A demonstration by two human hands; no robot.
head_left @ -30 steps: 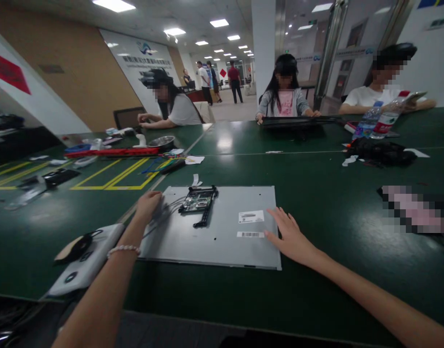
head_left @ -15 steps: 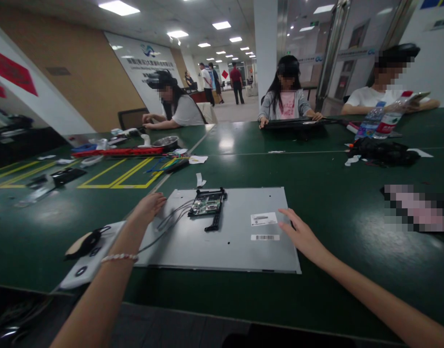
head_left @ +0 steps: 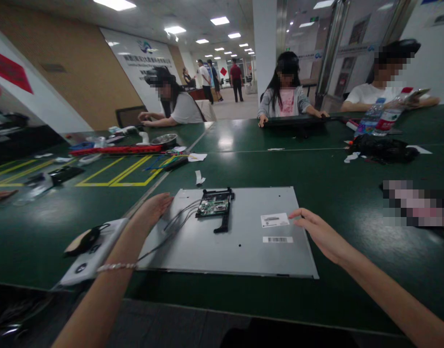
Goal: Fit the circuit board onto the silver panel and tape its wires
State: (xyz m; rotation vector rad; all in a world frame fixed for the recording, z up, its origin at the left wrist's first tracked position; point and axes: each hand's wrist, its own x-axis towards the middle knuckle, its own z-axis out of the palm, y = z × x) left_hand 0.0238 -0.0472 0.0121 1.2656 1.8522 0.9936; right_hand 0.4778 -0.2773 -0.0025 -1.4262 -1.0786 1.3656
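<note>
A flat grey display panel (head_left: pixel 207 256) lies back side up in front of me, with a green circuit board (head_left: pixel 213 205) in a black bracket (head_left: pixel 224 220) on it. Thin grey cables (head_left: pixel 178 220) run from the board towards the left. My left hand (head_left: pixel 154 208) is closed at the panel's left edge, its fingers pressed together and pointing away from me. My right hand (head_left: pixel 321 232) is closed on the right edge, fingertips close to a white label (head_left: pixel 274 220). The undersides of both grips are hidden. Another white barcode label (head_left: pixel 278 239) sits below the first.
On the green table (head_left: pixel 239 169), a white box-like item (head_left: pixel 87 263) with a black-and-tan mouse-shaped object (head_left: pixel 83 241) lies left. A blurred pinkish item (head_left: pixel 413 203), bottles (head_left: pixel 388 118) and black bundle (head_left: pixel 383 147) are at right. People sit across; another person's hand (head_left: pixel 2 195) shows far left.
The panel has shifted right, and its right side appears larger and nearer. Both my hands have moved right with it; the right fingers are closer together. Another person's hand has appeared far left.
</note>
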